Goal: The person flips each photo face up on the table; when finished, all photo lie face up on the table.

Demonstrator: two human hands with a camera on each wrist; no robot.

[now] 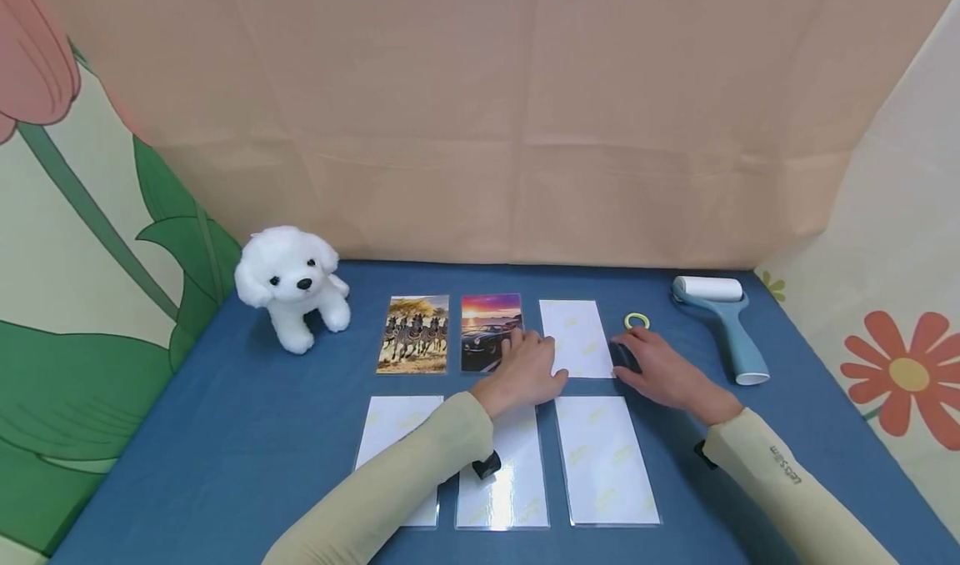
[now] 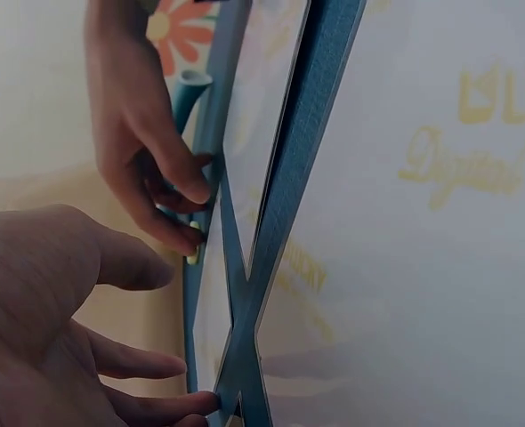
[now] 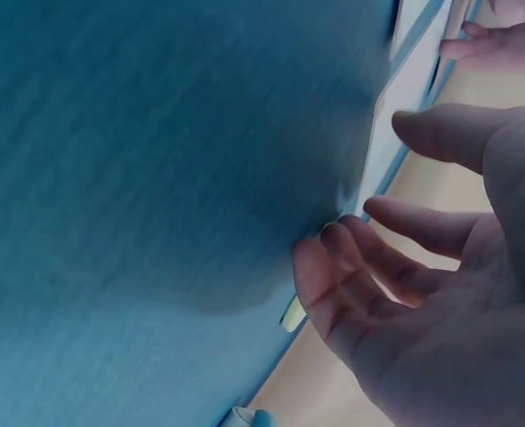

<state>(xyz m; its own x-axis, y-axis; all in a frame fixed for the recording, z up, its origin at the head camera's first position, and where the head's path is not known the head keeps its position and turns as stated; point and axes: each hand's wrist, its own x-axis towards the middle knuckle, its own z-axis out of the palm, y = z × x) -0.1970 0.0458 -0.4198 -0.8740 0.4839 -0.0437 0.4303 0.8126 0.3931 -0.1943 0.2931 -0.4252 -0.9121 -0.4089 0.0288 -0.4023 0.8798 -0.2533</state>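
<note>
My left hand (image 1: pixel 525 369) reaches over the gap between a sunset car photo (image 1: pixel 487 344) and a white sheet (image 1: pixel 573 336) with faint yellow print. Its fingertips overlap the photo's right side, while the thumb lies by the sheet's lower left corner. At that sheet's right edge is my right hand (image 1: pixel 667 373), thumb and fingers apart. In the right wrist view the right hand's fingers (image 3: pixel 369 267) are softly bent with nothing seen between them. The left wrist view shows the left hand's fingers (image 2: pixel 138 360) spread near the sheets, also holding nothing visible.
A zebra photo (image 1: pixel 412 336) lies left of the car photo. Three white sheets, including a near right one (image 1: pixel 606 465), form the front row. A white plush dog (image 1: pixel 292 286) sits at left; a yellow-green ring (image 1: pixel 637 321) and blue-handled lint roller (image 1: pixel 735 332) lie at right.
</note>
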